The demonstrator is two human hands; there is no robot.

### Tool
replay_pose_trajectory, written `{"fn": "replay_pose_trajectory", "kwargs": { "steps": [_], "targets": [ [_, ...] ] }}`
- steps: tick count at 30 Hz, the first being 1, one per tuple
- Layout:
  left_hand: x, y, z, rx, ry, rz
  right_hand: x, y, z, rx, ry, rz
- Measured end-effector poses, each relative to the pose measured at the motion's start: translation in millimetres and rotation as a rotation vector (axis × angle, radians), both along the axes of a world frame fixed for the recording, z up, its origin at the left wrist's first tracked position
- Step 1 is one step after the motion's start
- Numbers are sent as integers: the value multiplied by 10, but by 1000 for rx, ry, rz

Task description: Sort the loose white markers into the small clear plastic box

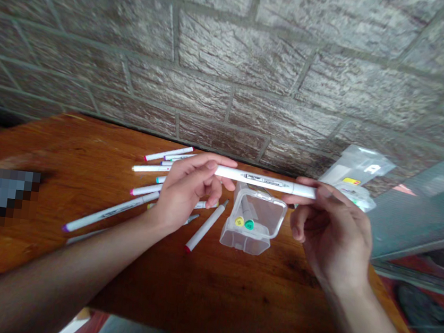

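A white marker (pixel 264 180) with black print is held level above the table, one end in each hand. My left hand (pixel 191 189) pinches its left end between thumb and fingers. My right hand (pixel 331 222) grips the right end, with the thumb and index finger closed on it. Below the marker stands a clear plastic case (pixel 245 241) with its lid up. Inside it are a yellow-ended marker (pixel 239 221) and a green-ended marker (pixel 249 225). Left of the case lies a loose marker with a red end (pixel 204 228). Both ends of the held marker are hidden by fingers.
Several more white markers lie left on the wooden table (pixel 224 289), among them a purple-ended marker (pixel 110 211) and a red-tipped marker (pixel 169 153). Clear plastic packaging (pixel 356 168) stands at the back right. A stone-block wall (pixel 233 66) rises behind the table.
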State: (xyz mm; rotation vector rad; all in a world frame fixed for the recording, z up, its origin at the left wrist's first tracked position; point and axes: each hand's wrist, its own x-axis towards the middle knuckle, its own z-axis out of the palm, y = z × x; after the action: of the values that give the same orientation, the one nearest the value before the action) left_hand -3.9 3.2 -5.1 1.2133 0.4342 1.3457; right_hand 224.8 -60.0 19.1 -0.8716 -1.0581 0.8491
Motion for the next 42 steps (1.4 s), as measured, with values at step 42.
{"fn": "replay_pose_trajectory", "kwargs": {
  "steps": [42],
  "targets": [
    [-17, 30, -60, 96, 2, -15, 2, -3, -2, 1, 1, 3]
  ]
}}
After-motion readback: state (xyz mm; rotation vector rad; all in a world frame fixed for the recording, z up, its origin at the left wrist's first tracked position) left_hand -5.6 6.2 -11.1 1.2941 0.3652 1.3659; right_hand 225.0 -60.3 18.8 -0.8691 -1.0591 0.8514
